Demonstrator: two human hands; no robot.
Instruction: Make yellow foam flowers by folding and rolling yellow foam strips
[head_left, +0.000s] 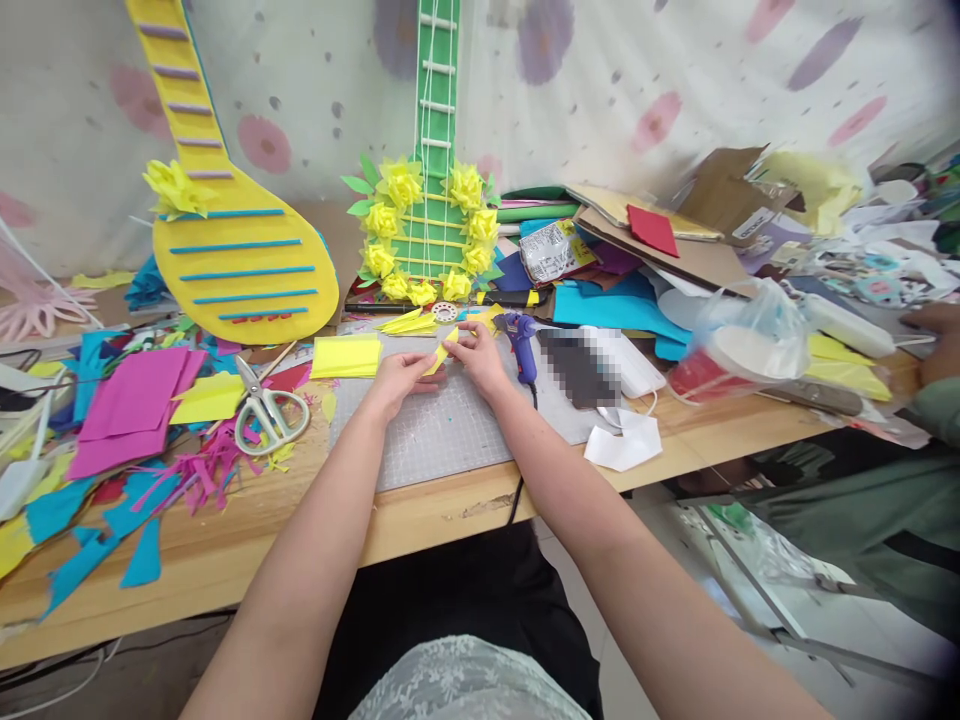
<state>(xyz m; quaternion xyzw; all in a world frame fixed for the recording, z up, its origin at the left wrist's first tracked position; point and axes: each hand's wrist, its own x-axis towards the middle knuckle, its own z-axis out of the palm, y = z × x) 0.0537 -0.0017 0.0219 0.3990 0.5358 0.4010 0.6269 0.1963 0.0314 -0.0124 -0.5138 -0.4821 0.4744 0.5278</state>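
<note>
Between my left hand (pixel 406 380) and my right hand (pixel 477 357) is a small folded strip of yellow paper (pixel 444 350), pinched at both ends by my fingers. Both hands hover over a grey cutting mat (pixel 427 445). A stack of yellow paper sheets (pixel 346 356) lies just left of my left hand. Close to my right hand stands a purple glue gun (pixel 520 345), its cord running down over the table edge. Thin yellow paper pieces (pixel 409 322) lie behind my hands, beside a white round disc with holes (pixel 445 311).
Scissors (pixel 271 412) rest among coloured scraps at left. A yellow paper instrument (pixel 247 260) and a green one with yellow flowers (pixel 431 230) lean on the back curtain. A bagged red cup (pixel 739 350), a pixelated dark object (pixel 581 368) and cardboard (pixel 667 240) crowd the right, where another person sits.
</note>
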